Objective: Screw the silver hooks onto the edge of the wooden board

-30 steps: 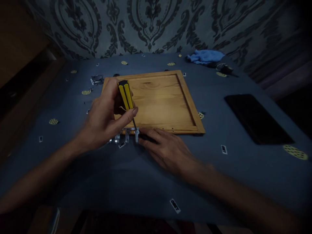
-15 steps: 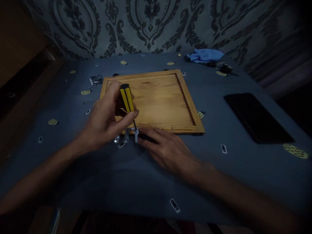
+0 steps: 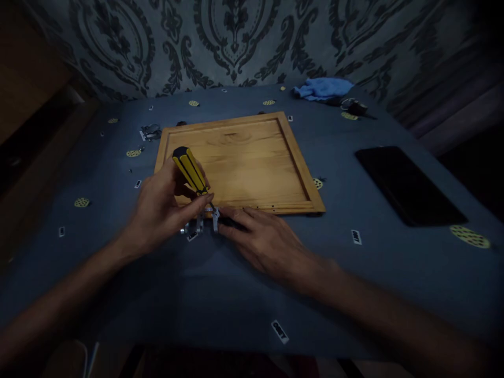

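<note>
your left hand has its fingers closed round the yellow-and-black-handled screwdriver, tilted with the handle over the near left corner of the square framed wooden panel and the tip down at its near edge. the small silver metal bracket lies against that edge. your right hand rests just in front of the panel, fingers stretched out flat, tips touching the bracket. a flat black slab lies well right of the panel.

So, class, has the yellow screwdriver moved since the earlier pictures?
Yes. Against the wooden panel, the screwdriver handle has tipped left and lower; its tip stays at the near edge.
</note>
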`<action>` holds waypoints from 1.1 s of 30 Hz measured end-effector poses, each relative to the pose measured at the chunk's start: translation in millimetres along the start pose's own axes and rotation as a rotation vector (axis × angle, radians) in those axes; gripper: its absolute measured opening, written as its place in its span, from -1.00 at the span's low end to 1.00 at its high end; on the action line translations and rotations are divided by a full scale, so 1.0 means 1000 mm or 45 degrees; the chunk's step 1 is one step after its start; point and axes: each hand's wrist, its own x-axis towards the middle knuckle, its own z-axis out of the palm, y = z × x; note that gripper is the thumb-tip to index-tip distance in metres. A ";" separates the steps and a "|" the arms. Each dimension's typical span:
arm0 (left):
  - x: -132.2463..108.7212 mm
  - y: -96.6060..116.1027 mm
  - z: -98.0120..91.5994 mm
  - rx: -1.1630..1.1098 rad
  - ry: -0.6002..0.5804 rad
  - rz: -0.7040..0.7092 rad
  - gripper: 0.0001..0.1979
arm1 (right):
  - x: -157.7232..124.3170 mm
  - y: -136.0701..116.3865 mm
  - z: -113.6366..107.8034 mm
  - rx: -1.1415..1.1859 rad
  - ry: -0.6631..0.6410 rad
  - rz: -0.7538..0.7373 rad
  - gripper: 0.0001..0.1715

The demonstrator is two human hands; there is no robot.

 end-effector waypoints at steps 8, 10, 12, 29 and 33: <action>-0.002 -0.011 0.001 0.050 0.020 0.037 -0.66 | -0.001 0.000 0.002 -0.001 -0.013 0.012 -0.65; -0.001 -0.012 0.001 0.027 0.019 0.036 -0.65 | -0.001 0.000 0.002 -0.005 -0.012 0.011 -0.65; 0.000 -0.012 0.001 -0.019 0.010 0.032 -0.67 | 0.000 0.001 0.002 -0.003 -0.002 0.005 -0.65; -0.005 0.000 -0.017 -0.124 -0.040 -0.007 -0.96 | -0.004 0.001 0.003 -0.014 -0.074 0.048 -0.54; -0.014 -0.005 -0.019 0.216 -0.386 0.217 -0.88 | -0.003 0.002 0.004 0.000 -0.044 0.007 -0.59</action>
